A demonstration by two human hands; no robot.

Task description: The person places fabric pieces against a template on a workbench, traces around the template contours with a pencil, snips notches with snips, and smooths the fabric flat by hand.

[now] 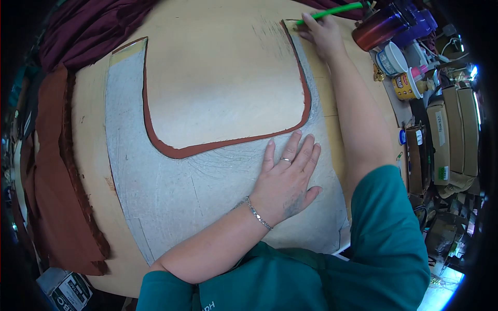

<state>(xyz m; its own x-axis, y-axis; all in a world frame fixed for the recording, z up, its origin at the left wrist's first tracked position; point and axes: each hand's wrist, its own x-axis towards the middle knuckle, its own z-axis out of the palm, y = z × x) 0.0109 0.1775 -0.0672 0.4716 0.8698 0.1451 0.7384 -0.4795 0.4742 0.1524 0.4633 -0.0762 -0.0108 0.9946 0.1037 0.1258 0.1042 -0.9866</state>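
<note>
My left hand [288, 176] lies flat on a large grey sewing pattern [166, 192], fingers spread just below its curved neckline cutout. Beneath the pattern is rust-brown fabric [181, 152], which shows as a narrow band around the inside of the cutout. Up at the top of the right strap, my right hand [324, 36] grips a green pencil [334, 10]. The pencil's lower end is at the strap's top edge; whether it touches the fabric I cannot tell.
Folded rust-brown cloth [57, 176] lies along the table's left side, with maroon fabric [93, 28] at the upper left. A shiny tumbler [381, 26], a white tub [391, 58] and a yellow tub [406, 86] stand at the right edge. Cardboard boxes [451, 135] are beyond it.
</note>
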